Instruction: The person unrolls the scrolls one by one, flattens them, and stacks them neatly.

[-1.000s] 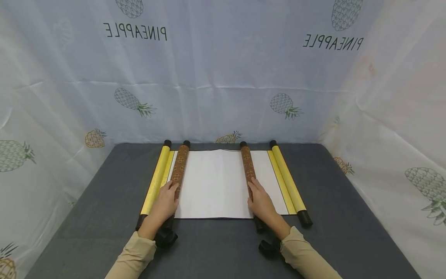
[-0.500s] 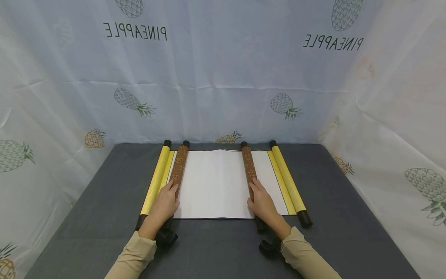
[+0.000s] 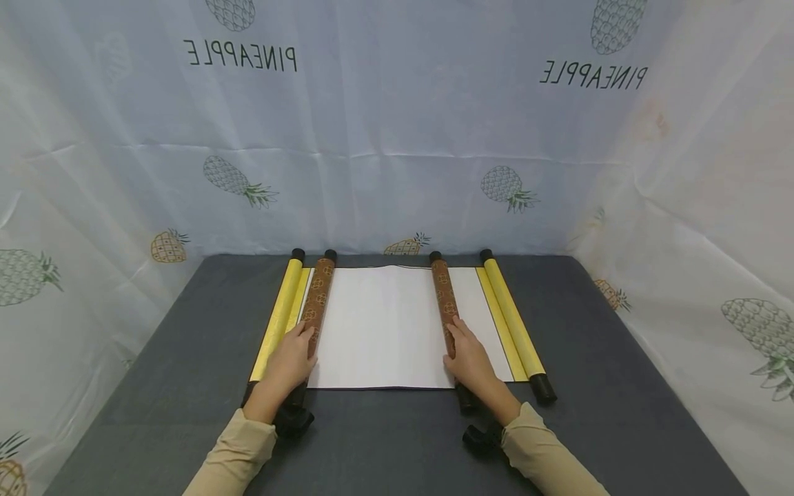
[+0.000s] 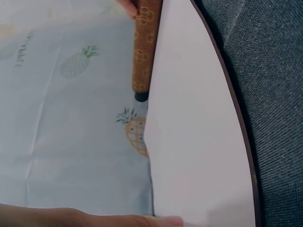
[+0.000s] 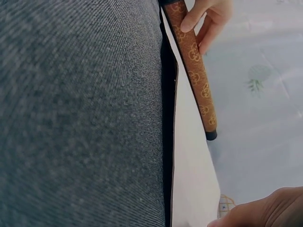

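Observation:
A white scroll sheet (image 3: 384,324) lies unrolled, with a yellow roll (image 3: 280,310) at its left end and another yellow roll (image 3: 511,313) at its right. Two brown patterned rolls with black ends lie across it. My left hand (image 3: 288,365) holds the left brown roll (image 3: 318,293) near its front end; the right wrist view shows thumb and fingers on opposite sides of that roll (image 5: 199,80). The right brown roll (image 3: 444,296) is gripped by my right hand (image 3: 470,359) in the same way. Its fingers (image 4: 128,5) show partly in the left wrist view.
A dark grey tabletop (image 3: 384,448) carries everything. Behind and at both sides hangs a pale curtain (image 3: 372,117) printed with pineapples. Dark wrist straps (image 3: 294,420) sit below both hands.
The two brown rolls have moved slightly apart, the left one a little left and the right one a little right, each with its hand. The yellow rolls have stayed put.

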Available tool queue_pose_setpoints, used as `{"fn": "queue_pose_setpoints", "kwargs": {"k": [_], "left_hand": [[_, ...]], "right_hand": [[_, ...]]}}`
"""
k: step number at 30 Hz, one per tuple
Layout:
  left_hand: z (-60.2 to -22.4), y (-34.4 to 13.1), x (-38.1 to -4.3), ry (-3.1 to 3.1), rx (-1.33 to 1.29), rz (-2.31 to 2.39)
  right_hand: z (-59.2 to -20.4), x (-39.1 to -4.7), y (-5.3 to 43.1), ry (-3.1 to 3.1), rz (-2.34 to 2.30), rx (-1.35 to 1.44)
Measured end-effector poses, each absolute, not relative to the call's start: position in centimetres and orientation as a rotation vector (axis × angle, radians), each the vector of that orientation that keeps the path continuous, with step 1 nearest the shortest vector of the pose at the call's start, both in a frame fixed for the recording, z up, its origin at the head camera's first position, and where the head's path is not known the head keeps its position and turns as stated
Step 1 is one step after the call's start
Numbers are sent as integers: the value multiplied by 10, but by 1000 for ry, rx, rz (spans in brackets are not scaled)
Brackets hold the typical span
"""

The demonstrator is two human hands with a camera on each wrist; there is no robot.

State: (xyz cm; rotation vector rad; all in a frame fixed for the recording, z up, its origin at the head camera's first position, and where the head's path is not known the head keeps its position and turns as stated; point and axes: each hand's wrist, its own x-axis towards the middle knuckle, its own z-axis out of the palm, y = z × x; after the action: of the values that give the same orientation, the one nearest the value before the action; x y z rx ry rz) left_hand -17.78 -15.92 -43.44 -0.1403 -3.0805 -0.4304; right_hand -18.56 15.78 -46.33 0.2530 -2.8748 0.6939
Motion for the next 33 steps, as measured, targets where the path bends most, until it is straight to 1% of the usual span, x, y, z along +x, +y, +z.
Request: {"fn": "queue_pose_setpoints", "kwargs": {"k": [5,19,33], "left_hand": [[-435,-161,-179,-3095,-78,-464],[-432,-162,-181,-3088,-49,-467],[-437,-165,-186,-3058,131,-458]], "right_hand": [[-463,-187,160,-2885,677,249],[-463,-187,162,-2872,685,247],[-466,-189,162,-2870,666,251]]}}
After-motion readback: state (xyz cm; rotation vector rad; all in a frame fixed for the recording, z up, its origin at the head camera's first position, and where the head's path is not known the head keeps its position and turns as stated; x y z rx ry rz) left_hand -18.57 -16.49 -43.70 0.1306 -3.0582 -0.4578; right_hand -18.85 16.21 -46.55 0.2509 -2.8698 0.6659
